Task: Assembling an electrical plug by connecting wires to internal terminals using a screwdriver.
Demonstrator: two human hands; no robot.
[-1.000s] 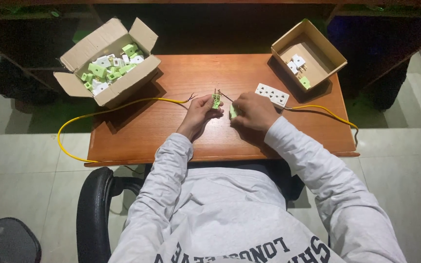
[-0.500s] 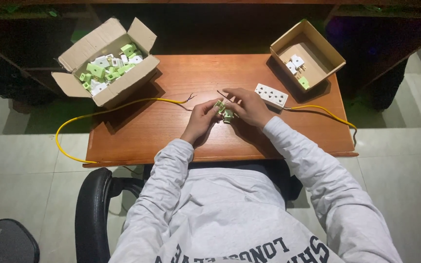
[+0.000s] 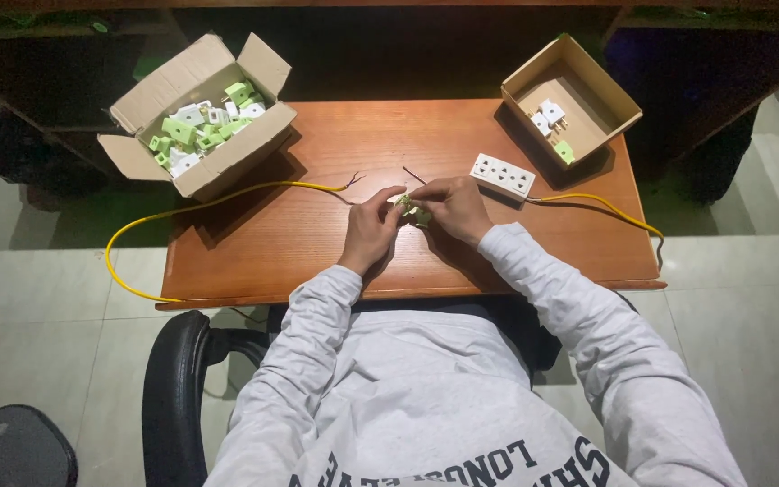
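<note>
Both hands have moved closer together. Left hand (image 3: 373,225) and right hand (image 3: 452,206) pinch one small green plug (image 3: 410,210) over the tabletop (image 3: 317,243), near a yellow wire (image 3: 227,200).

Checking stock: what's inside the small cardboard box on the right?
The small cardboard box holds a few white and green plug parts near its left wall; the rest is bare cardboard. Nothing appears covered.

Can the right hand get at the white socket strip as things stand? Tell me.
Probably yes. The white socket strip lies on bare desk just beyond the right hand, nothing between them, but that hand is gripping a small green plug part with the left hand.
</note>
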